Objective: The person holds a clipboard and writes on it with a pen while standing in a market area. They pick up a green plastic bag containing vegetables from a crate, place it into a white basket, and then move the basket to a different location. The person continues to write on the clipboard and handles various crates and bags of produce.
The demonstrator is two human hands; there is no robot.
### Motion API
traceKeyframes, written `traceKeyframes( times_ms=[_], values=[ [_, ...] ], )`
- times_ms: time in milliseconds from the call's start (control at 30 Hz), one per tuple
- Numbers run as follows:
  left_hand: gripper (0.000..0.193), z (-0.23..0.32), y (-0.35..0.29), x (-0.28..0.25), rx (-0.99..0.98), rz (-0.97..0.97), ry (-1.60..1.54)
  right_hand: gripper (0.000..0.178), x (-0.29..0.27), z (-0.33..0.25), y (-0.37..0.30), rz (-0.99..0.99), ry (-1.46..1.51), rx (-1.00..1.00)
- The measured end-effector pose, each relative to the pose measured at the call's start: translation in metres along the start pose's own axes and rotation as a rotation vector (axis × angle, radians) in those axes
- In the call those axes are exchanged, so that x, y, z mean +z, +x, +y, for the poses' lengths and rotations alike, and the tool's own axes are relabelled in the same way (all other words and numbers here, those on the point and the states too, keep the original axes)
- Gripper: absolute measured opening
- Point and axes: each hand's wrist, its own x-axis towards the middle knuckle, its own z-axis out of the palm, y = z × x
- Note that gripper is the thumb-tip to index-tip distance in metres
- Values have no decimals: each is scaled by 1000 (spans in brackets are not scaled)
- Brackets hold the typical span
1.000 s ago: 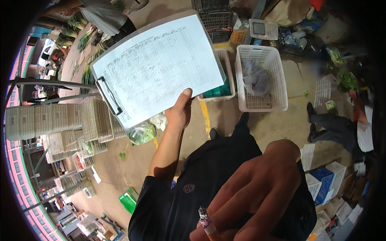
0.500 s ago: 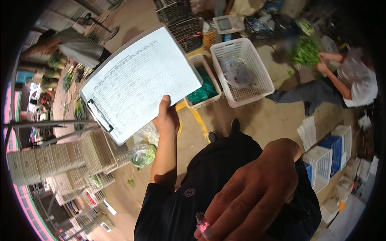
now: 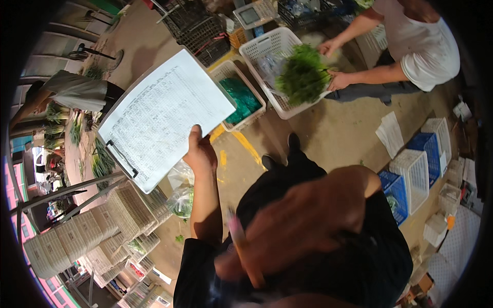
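My left hand is closed on the right edge of a clipboard, its thumb on top. A white printed sheet lies on the board under a dark metal clip at the lower left end. Close to the camera, my right hand is smeared by motion. A cigarette with an orange filter sits between its fingers, its tip pointing up and to the left.
At the right, a co-worker's hands hold leafy greens over a white crate. Beside it stands a crate with green plastic. Stacked crates line the left; blue and white crates stand at the right. Another person bends far left.
My right hand has lifted and turned, showing more of the cigarette. The clipboard has shifted slightly left and down in view. The co-worker has brought the greens left over the white crate.
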Motion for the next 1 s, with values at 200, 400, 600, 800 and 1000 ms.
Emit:
traceKeyframes(
  times_ms=[200, 400, 600, 800, 1000],
  values=[
    [47, -11, 6, -23, -47, 33, 29, 69, -24, 24, -65, 289, -25, 330],
    [61, -17, 5, -22, -33, 2, 71, 68, -34, 38, -110, 485, 47, 412],
    [65, -19, -11, -23, -130, -5, 79, 70, -22, 27, -116, 581, 76, 456],
    [65, -1, -16, 2, -86, -38, 92, 68, -10, -22, -57, 290, 8, 169],
    [64, -1, -18, 16, -72, -92, 52, 61, 6, -20, -3, 47, -39, -287]
  ],
)
